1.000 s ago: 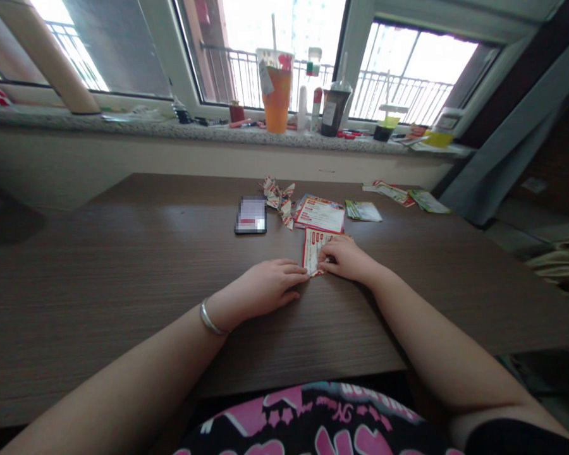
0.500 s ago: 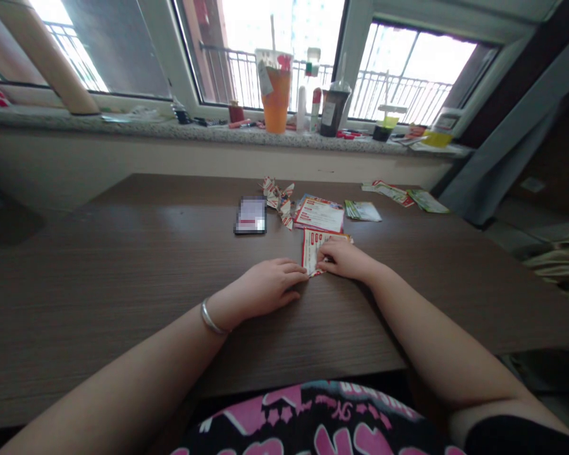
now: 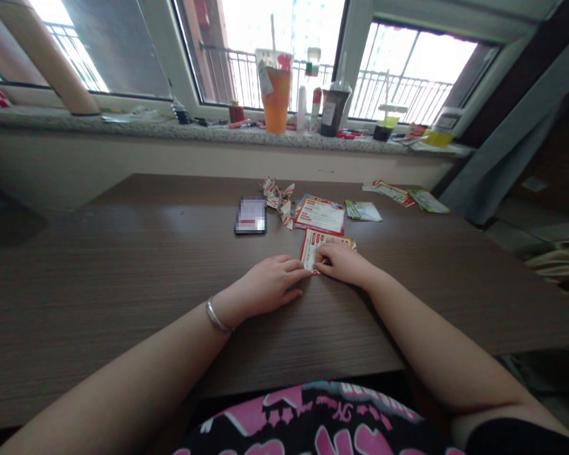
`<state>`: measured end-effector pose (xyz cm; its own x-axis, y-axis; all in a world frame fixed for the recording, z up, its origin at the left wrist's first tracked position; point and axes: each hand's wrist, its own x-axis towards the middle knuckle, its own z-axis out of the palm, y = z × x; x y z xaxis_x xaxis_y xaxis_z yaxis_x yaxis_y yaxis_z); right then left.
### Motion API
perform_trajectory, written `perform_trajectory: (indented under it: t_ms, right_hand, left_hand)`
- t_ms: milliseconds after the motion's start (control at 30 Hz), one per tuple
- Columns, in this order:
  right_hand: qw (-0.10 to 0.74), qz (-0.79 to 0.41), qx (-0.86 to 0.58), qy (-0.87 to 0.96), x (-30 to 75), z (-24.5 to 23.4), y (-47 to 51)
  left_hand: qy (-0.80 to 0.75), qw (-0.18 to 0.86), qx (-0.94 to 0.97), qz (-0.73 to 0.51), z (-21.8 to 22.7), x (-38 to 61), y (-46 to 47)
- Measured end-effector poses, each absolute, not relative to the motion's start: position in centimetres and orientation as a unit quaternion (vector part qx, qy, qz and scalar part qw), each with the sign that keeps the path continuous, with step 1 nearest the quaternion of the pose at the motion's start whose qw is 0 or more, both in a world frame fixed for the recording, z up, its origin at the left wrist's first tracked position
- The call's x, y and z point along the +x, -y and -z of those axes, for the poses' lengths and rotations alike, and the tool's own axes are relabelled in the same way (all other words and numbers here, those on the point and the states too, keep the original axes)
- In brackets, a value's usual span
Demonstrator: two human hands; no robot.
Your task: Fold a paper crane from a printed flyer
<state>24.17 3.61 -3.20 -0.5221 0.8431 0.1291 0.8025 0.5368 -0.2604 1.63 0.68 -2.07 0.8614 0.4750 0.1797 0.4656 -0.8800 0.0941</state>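
A red and white printed paper (image 3: 313,246) lies flat on the brown wooden table (image 3: 123,265). My left hand (image 3: 265,287) rests palm down with its fingertips pressed on the paper's near left corner. My right hand (image 3: 344,262) lies on the paper's right part, fingers curled and pressing it down. Just beyond the paper lie a stack of similar leaflets (image 3: 320,213) and several small folded paper figures (image 3: 278,197). A silver bangle (image 3: 215,316) circles my left wrist.
A phone (image 3: 251,223) lies left of the folded figures. More leaflets (image 3: 363,210) and flyers (image 3: 398,193) sit at the table's far right. The window sill holds an orange cup (image 3: 276,91), a dark cup (image 3: 332,109) and several small items.
Both hands have shifted slightly forward on the paper, and the paper's near corner is more covered now. Nothing else has moved.
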Motion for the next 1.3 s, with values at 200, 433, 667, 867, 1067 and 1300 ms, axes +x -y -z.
perform_trajectory:
  t_ms: [200,433,667,867,1067,1300]
  right_hand:
    - [0.115,-0.085,-0.486,0.862,24.1,3.1,-3.5]
    - [0.122,-0.093,-0.493,0.856,24.0,3.0,-3.4]
    - [0.120,-0.093,-0.489,0.859,24.0,2.8,-3.3]
    - [0.125,-0.088,-0.484,0.862,24.2,3.2,-3.6]
    - [0.122,-0.090,-0.480,0.864,24.3,3.3,-3.7]
    - [0.132,-0.091,-0.474,0.865,24.4,3.3,-3.6]
  left_hand:
    - [-0.244,0.003,0.965,-0.099,2.4,1.9,-0.6]
    - [-0.238,-0.037,0.967,-0.087,2.1,2.4,-0.4]
    - [-0.246,-0.043,0.965,-0.086,2.0,2.1,-0.3]
    - [-0.252,-0.030,0.965,-0.070,1.6,1.6,-0.4]
    - [-0.260,-0.012,0.963,-0.066,0.8,1.1,-0.1]
    - [-0.258,0.020,0.965,-0.053,0.4,0.0,-0.8]
